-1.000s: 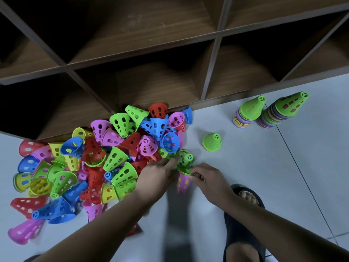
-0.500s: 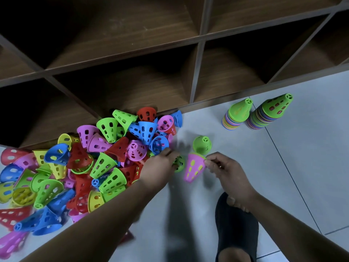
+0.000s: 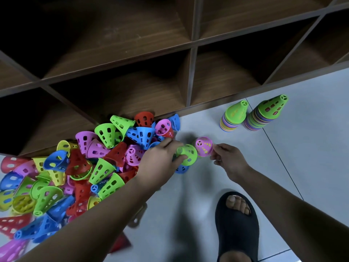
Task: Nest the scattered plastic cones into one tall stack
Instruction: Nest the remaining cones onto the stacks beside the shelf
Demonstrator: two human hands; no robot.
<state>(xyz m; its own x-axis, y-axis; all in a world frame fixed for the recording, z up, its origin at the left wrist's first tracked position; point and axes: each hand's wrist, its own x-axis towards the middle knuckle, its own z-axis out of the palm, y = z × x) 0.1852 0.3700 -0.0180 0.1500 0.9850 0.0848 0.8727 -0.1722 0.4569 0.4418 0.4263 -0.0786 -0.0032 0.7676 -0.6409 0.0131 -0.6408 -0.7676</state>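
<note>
Hands: your left hand (image 3: 160,159) gripped a green cone (image 3: 187,156), mouth toward 3 o'clock | right hand (image 3: 229,160) pinched the pink cone (image 3: 203,146) steady, likely for nesting.

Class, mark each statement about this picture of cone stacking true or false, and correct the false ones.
1. The left hand grips a green cone. True.
2. The right hand pinches a blue cone. False: it pinches a pink cone.
3. A nearer stack and a farther stack stand on the floor, both topped green. True.
4. The loose pile lies right of both stacks. False: it lies to their left, against the wooden shelf.
</note>
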